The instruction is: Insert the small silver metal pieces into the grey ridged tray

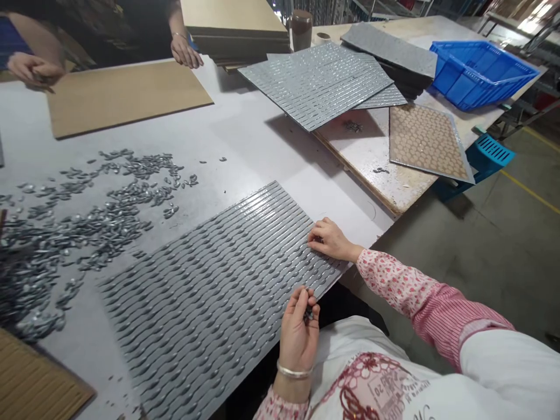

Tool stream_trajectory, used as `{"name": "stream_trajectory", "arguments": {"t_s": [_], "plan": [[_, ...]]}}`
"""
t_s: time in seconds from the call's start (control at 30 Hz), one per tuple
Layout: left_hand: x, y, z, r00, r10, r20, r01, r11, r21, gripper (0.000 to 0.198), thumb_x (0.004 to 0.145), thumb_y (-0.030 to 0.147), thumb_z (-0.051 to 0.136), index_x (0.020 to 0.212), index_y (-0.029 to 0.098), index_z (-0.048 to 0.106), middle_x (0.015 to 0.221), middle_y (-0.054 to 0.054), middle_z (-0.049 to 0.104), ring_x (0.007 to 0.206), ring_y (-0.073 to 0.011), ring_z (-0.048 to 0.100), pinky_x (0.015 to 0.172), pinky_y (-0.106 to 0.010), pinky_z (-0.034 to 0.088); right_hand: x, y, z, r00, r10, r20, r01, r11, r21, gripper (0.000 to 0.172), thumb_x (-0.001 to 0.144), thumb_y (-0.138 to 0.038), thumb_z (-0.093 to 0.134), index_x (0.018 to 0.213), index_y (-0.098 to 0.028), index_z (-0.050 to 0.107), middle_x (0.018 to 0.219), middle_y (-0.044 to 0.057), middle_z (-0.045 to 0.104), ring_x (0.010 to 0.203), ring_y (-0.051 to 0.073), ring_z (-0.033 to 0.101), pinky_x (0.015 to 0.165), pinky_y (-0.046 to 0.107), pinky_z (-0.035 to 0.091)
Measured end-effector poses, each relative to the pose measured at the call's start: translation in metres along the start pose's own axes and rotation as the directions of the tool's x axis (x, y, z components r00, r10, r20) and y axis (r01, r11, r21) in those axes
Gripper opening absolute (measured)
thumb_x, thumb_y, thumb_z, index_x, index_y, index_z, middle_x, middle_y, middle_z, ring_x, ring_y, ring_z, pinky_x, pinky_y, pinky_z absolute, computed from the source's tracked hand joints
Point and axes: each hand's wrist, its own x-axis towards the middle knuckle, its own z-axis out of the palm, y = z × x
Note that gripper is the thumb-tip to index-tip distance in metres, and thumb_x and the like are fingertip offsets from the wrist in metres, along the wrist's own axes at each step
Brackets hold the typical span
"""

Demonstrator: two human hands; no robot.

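Observation:
A grey grooved mould sheet [210, 291] lies on the white table [245, 146] in front of me. My right hand [330, 239] rests fingertips-down on the sheet's right corner, pressing on a row. My left hand [300, 332] hovers at the sheet's near edge, pinching a few small grey oval pieces [309, 314] between thumb and fingers. A large loose scatter of the same grey pieces [87, 216] covers the table to the left of the sheet.
Filled grey sheets [315, 81] are stacked at the back right beside a blue crate [476, 73] and a brown-backed sheet [426, 140]. Brown boards [126, 93] lie at the back left, with another person's hands [186, 52] on them. The table edge drops off at right.

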Motion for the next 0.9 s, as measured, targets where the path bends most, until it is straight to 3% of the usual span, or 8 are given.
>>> {"name": "stream_trajectory", "arguments": {"t_s": [0.1, 0.2, 0.3, 0.4, 0.5, 0.6, 0.7, 0.9], "plan": [[0.003, 0.0, 0.004, 1.0, 0.012, 0.003, -0.012, 1.0, -0.015, 0.004, 0.08, 0.01, 0.058, 0.082, 0.013, 0.06, 0.077, -0.002, 0.06, 0.058, -0.005, 0.054, 0.052, -0.014, 0.05, -0.014, -0.019, -0.006, 0.984, -0.153, 0.092, 0.11, 0.925, 0.364, 0.017, 0.083, -0.031, 0.065, 0.083, -0.015, 0.061, 0.081, 0.003, 0.06, 0.081, 0.016, 0.051, 0.081, 0.03, 0.04], [0.006, -0.001, 0.007, 0.999, 0.019, 0.028, -0.018, 1.0, -0.023, 0.004, 0.079, 0.01, 0.06, 0.081, 0.014, 0.06, 0.075, 0.0, 0.059, 0.057, -0.0043, 0.054, 0.051, -0.013, 0.049, -0.032, -0.037, -0.005, 0.96, -0.231, 0.159, 0.093, 0.799, 0.595, 0.025, 0.086, -0.039, 0.059, 0.085, -0.015, 0.061, 0.082, 0.004, 0.06, 0.079, 0.014, 0.053, 0.076, 0.027, 0.043], [0.006, -0.003, 0.009, 0.998, 0.016, 0.062, -0.015, 1.0, -0.014, 0.006, 0.08, 0.011, 0.059, 0.085, 0.012, 0.062, 0.08, -0.002, 0.061, 0.059, -0.0053, 0.056, 0.053, -0.015, 0.05, -0.042, -0.043, 0.0, 0.98, -0.12, 0.159, -0.016, 0.748, 0.664, 0.025, 0.087, -0.038, 0.056, 0.082, -0.014, 0.059, 0.077, 0.003, 0.058, 0.075, 0.014, 0.054, 0.072, 0.026, 0.043], [0.005, -0.002, 0.008, 0.997, 0.002, 0.075, -0.004, 1.0, 0.026, 0.019, 0.084, 0.009, 0.052, 0.1, 0.011, 0.062, 0.097, -0.01, 0.064, 0.074, -0.0104, 0.062, 0.063, -0.019, 0.054, -0.036, -0.03, -0.003, 0.99, 0.05, 0.129, -0.129, 0.665, 0.736, 0.02, 0.089, -0.035, 0.052, 0.087, -0.015, 0.054, 0.081, 0.003, 0.06, 0.076, 0.014, 0.055, 0.071, 0.026, 0.045], [0.001, -0.001, 0.006, 0.998, -0.02, 0.061, 0.017, 0.999, 0.044, 0.02, 0.084, 0.006, 0.048, 0.1, 0.01, 0.061, 0.094, -0.012, 0.065, 0.07, -0.0106, 0.062, 0.058, -0.019, 0.053, -0.018, -0.003, -0.012, 0.984, 0.176, 0.026, -0.156, 0.788, 0.596, 0.01, 0.088, -0.025, 0.051, 0.087, -0.015, 0.054, 0.08, 0.002, 0.059, 0.075, 0.014, 0.054, 0.071, 0.027, 0.043], [0.0, -0.003, 0.003, 0.999, -0.026, 0.04, 0.026, 0.999, 0.02, 0.014, 0.084, 0.006, 0.049, 0.09, 0.011, 0.06, 0.082, -0.008, 0.064, 0.061, -0.0092, 0.058, 0.049, -0.017, 0.049, -0.001, 0.023, -0.02, 0.995, 0.096, -0.004, -0.092, 0.965, 0.244, 0.006, 0.082, -0.012, 0.054, 0.082, -0.015, 0.059, 0.077, 0.001, 0.058, 0.075, 0.015, 0.05, 0.076, 0.029, 0.039], [0.001, -0.004, 0.001, 0.998, -0.043, 0.043, 0.043, 0.999, 0.011, 0.012, 0.083, 0.006, 0.05, 0.089, 0.011, 0.059, 0.081, -0.008, 0.064, 0.061, -0.0088, 0.058, 0.049, -0.017, 0.049, 0.008, 0.034, -0.02, 0.999, -0.001, 0.041, -0.001, 0.997, 0.072, 0.008, 0.081, -0.008, 0.057, 0.082, -0.015, 0.061, 0.078, 0.002, 0.06, 0.077, 0.015, 0.05, 0.079, 0.029, 0.037], [0.004, -0.007, -0.003, 0.996, -0.042, 0.073, 0.04, 0.999, 0.02, 0.013, 0.083, 0.007, 0.052, 0.091, 0.012, 0.061, 0.082, -0.006, 0.061, 0.063, -0.0075, 0.057, 0.054, -0.017, 0.05, 0.015, 0.035, -0.011, 0.997, 0.001, 0.072, -0.001, 1.0, 0.002, 0.01, 0.076, -0.007, 0.065, 0.076, -0.016, 0.062, 0.074, 0.0, 0.06, 0.075, 0.015, 0.048, 0.075, 0.027, 0.037]]}}
